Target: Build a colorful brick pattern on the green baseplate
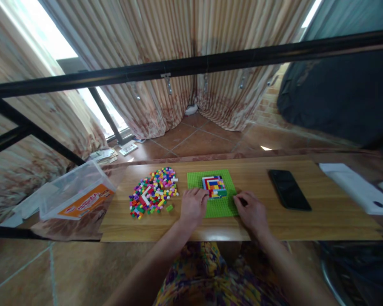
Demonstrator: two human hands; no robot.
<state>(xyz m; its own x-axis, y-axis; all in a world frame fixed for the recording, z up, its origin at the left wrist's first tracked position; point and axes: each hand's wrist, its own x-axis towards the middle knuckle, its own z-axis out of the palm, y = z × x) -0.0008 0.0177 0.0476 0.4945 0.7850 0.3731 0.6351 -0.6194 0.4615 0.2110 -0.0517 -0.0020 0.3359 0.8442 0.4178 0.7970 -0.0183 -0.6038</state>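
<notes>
A green studded baseplate [217, 210] lies on the wooden board, bearing a low rectangular build of multicoloured toy bricks [215, 185]. My left hand [193, 206] rests over the plate's left side, its fingers closed and the tips against the build's near left corner, beside a red brick. What those fingertips pinch, if anything, is too small to tell. At the plate's right edge, my right hand [251, 211] has its fingers curled, with thumb and forefinger closed on the rim. A pile of loose toy bricks [155, 191] spreads left of the plate, with one green brick [169, 208] slightly apart.
A black phone [289, 190] lies right of the plate, and a white object [359, 187] sits beyond the board's right end. To the left stands a clear plastic box [78, 191] with an orange label. A black metal rail [191, 66] crosses before the curtains.
</notes>
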